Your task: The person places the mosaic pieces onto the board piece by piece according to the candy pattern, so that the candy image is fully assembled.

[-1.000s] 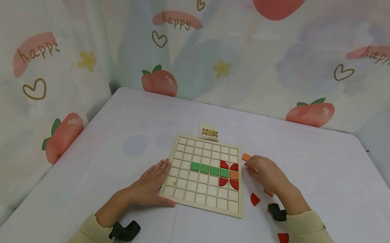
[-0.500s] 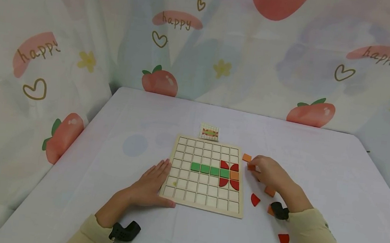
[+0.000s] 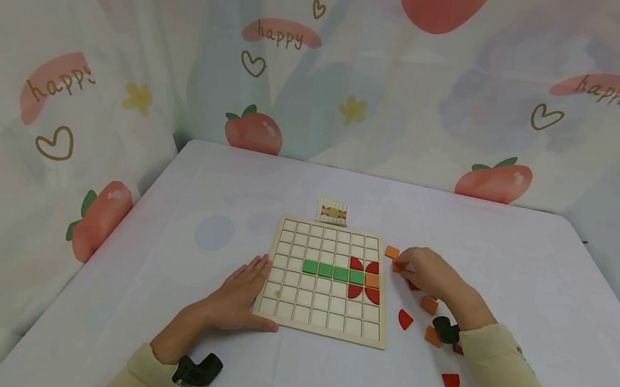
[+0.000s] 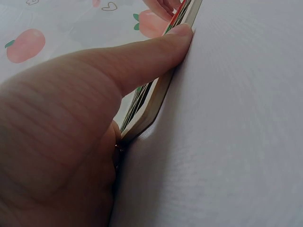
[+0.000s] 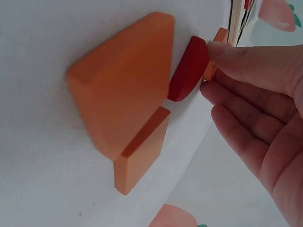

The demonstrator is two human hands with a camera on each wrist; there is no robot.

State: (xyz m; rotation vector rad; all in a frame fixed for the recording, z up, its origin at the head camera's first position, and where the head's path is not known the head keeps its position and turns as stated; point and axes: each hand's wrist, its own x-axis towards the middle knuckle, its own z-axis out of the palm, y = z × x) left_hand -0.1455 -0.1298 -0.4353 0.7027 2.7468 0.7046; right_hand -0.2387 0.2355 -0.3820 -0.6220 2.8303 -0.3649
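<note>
A wooden grid board (image 3: 297, 311) lies in the middle of the table, holding a row of green tiles (image 3: 333, 271), red quarter-round pieces (image 3: 372, 294) and an orange square (image 3: 371, 280). My left hand (image 3: 246, 288) lies flat against the board's left edge. Its thumb (image 4: 142, 56) presses along the board's rim (image 4: 156, 101). Just right of the board, my right hand (image 3: 403, 264) pinches a small orange tile (image 3: 397, 267) on the table. In the right wrist view the thumb sits on that orange tile (image 5: 213, 66), next to a red piece (image 5: 189, 68).
Loose pieces lie right of the board: an orange tile (image 3: 391, 251), an orange block (image 3: 429, 304), another orange block (image 3: 432, 336), a red quarter (image 3: 404, 319) and a red quarter (image 3: 450, 382). A small pattern card (image 3: 333, 211) stands behind the board. Printed curtains surround the table.
My right hand has shifted slightly right and back, uncovering the small orange tile at its fingertips and the orange blocks beside the wrist. The left hand and the board have not moved.
</note>
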